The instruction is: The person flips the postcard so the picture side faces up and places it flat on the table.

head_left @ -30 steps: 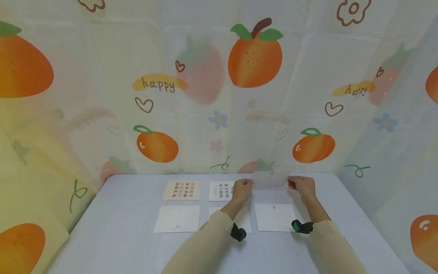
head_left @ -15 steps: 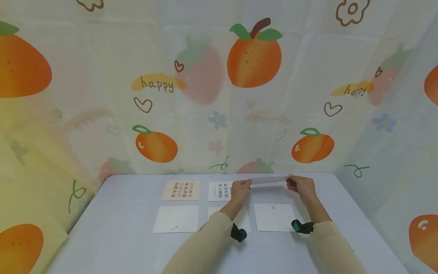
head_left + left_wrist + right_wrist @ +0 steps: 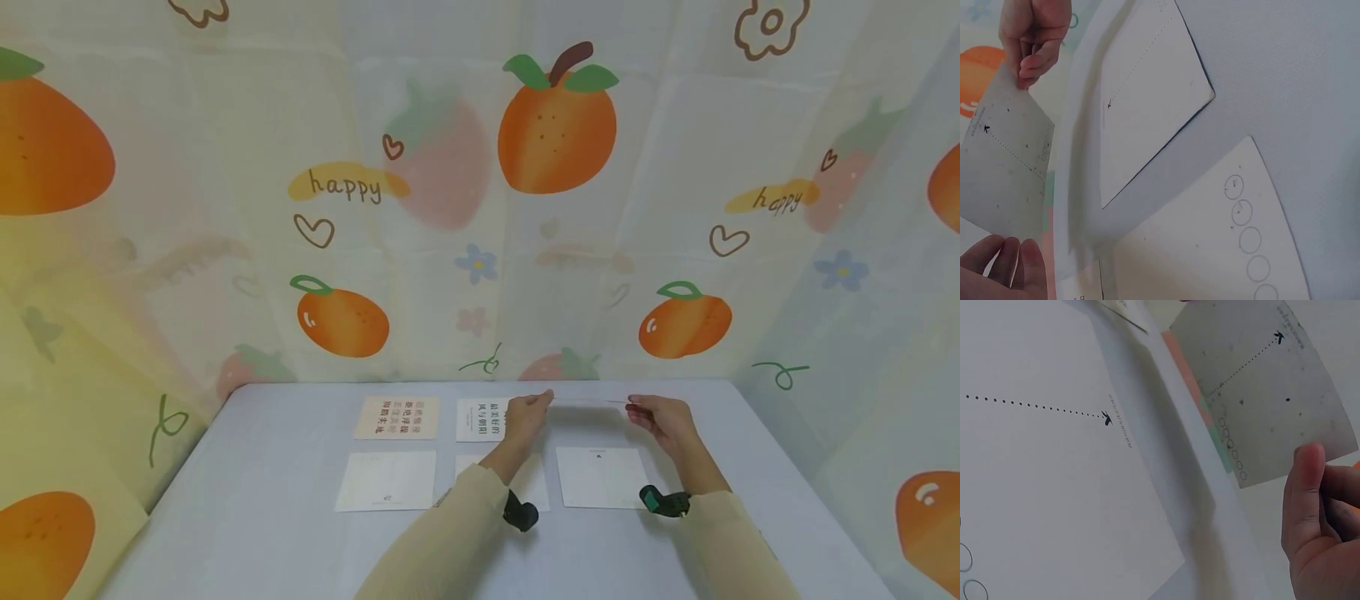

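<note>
Between both hands a postcard point(image 3: 1007, 156) is held above the far right part of the table, nearly edge-on in the head view. Its underside, with a dotted line and small circles, shows in both wrist views. My left hand point(image 3: 527, 422) pinches one end. At the opposite end, my right hand point(image 3: 667, 425) grips it between thumb and fingers. Below lies a white postcard point(image 3: 598, 477), blank side up, near the right wrist. A white card with dark characters point(image 3: 478, 419) is partly covered by the left hand, and the left forearm hides part of another white postcard point(image 3: 542, 487).
A beige card with brown characters point(image 3: 396, 417) lies at the back left of the white table point(image 3: 247, 517). In front of it is a white postcard point(image 3: 386, 481). A fruit-printed curtain point(image 3: 562, 275) rises behind the table and along both sides.
The postcard has tipped from facing the head camera to nearly flat. The right hand has come down slightly; the left hand stays almost in place. The cards on the table have not moved.
</note>
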### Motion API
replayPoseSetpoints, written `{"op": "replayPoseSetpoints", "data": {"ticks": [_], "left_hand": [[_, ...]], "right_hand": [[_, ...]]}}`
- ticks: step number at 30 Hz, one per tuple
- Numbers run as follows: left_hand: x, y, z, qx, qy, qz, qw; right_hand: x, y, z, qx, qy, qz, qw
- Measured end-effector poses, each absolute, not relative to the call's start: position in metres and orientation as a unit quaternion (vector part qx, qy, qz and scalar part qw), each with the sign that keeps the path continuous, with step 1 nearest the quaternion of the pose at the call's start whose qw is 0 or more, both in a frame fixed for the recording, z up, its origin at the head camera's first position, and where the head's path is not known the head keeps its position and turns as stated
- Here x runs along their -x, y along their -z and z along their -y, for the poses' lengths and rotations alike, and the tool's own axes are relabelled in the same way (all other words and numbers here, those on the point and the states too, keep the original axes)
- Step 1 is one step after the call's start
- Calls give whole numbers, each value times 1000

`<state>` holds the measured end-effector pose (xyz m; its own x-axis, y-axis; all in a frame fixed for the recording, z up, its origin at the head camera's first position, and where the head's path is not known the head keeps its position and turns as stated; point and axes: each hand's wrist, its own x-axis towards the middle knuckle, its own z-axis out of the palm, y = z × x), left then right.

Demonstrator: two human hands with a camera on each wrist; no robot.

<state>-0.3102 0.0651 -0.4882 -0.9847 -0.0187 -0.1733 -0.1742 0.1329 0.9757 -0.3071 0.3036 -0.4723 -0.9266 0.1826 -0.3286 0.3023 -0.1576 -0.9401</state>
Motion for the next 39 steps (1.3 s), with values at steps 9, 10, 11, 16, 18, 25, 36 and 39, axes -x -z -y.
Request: {"op": "replayPoseSetpoints", "data": {"ticks": [9,10,11,16,18,25,36,39], "left_hand": [[312,491,-69,45,-635,-770,44],[311,491,-69,43,-635,-770,42],[311,491,-70,42,-636,-769,44],[309,492,-69,23,-629,-776,47],[309,492,-69,16,-625,-779,48],[310,498,-68,13,-608,-792,61],[314,502,-67,15,-550,-834,44],[315,505,-66,21,-551,-833,43]], "right_hand": [[308,476,-304,-218,731,-645,34],[308,477,-304,-219,730,-647,36],[308,477,-304,-219,728,-649,38],[308,480,-305,-223,710,-667,39],[308,481,-305,-226,698,-679,36],[308,486,-306,-227,656,-719,38],[312,491,-301,-227,605,-763,21],[314,492,-298,-230,589,-774,18]]}}
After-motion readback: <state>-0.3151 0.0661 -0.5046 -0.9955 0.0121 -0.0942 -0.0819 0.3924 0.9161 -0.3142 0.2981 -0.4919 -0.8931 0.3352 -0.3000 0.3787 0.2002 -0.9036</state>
